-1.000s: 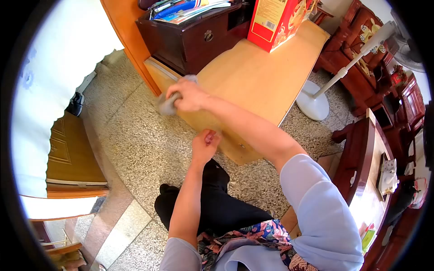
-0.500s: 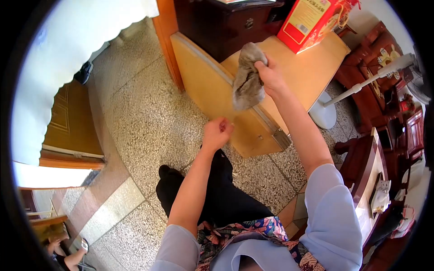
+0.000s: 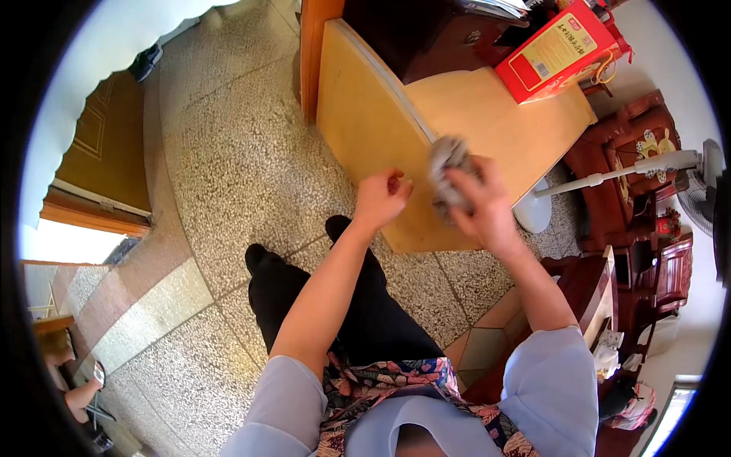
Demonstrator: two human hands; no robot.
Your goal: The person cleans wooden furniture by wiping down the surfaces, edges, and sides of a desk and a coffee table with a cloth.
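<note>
My right hand (image 3: pixel 485 204) is closed around a crumpled grey cloth (image 3: pixel 449 164), thumb and fingers pinching its right side; motion blurs them both. The bunched cloth is longer than it is wide: its long axis runs away from my body, one end pointing ahead of my grip and the other back toward me. It is at the edge strip (image 3: pixel 392 80) between the tabletop (image 3: pixel 464 103) and the pale side panel (image 3: pixel 358 114); whether it presses on the wood I cannot tell.

My left hand (image 3: pixel 383 198) is to the left of that grip, apart from the cloth, its fingers curled in and narrow, in front of the side panel. Ahead and right of my right hand, a red box (image 3: pixel 560 57) rests on the tabletop; a dark cabinet (image 3: pixel 430 38) is straight ahead, slightly left.
</note>
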